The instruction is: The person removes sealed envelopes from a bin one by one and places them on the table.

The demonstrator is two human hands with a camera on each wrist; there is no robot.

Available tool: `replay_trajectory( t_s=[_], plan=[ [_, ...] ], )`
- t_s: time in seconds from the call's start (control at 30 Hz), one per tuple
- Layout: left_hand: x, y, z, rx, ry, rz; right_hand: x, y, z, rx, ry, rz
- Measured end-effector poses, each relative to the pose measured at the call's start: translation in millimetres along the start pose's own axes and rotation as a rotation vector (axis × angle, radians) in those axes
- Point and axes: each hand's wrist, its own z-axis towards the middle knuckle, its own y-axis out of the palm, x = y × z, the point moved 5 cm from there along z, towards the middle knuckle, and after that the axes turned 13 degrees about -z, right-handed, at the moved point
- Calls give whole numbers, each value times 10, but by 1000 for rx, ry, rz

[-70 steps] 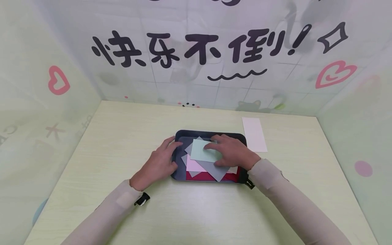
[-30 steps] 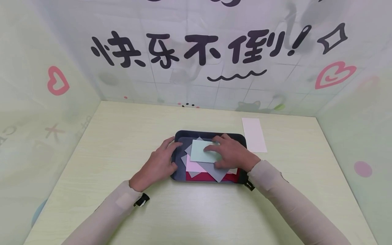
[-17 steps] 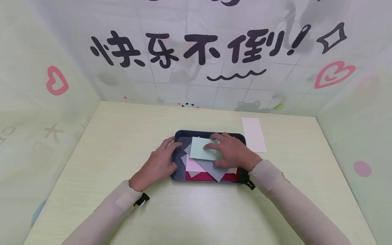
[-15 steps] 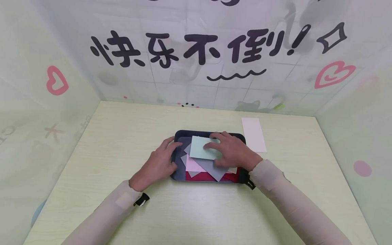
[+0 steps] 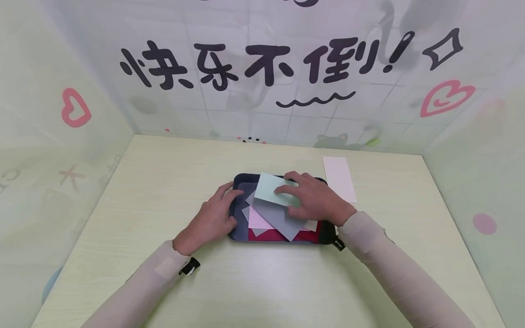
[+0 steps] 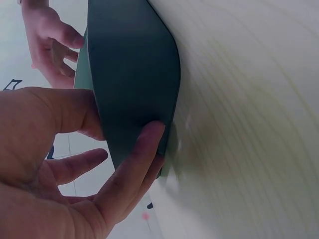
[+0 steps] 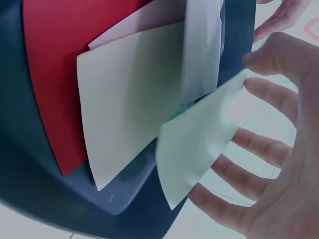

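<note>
My left hand point(image 5: 209, 225) holds the left end of a dark blue tray point(image 5: 241, 214); in the left wrist view its fingers lie against the outer wall of the tray point(image 6: 134, 64) and over the rim. My right hand point(image 5: 315, 196) pinches a mint-green paper card point(image 5: 268, 187) above the tray. The right wrist view shows that card point(image 7: 194, 144) tilted and raised, between thumb and fingers. Under it in the tray lie grey cards point(image 5: 283, 222), a pink card point(image 5: 257, 221) and a red sheet point(image 5: 268, 235), overlapping at angles. A cream card point(image 7: 124, 89) lies over the red sheet's corner.
A pale pink-white strip of paper point(image 5: 340, 180) lies on the light wood table point(image 5: 262, 282), behind and right of the tray. Printed sheet walls point(image 5: 266, 118) stand at the back and on both sides.
The mint-green card has been lifted from the pile and tilted, moving slightly away toward the back with my right hand. More of the grey card shows. My left hand stays at the tray.
</note>
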Motion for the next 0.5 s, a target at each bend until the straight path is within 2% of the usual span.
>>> replay_trajectory(
  t_s=[0.3,0.5],
  plan=[
    [1,7,4,7,26,19,-11,60,0,-43,6,19],
    [-7,11,4,-3,19,11,-1,83,-11,-71,18,44]
  ],
)
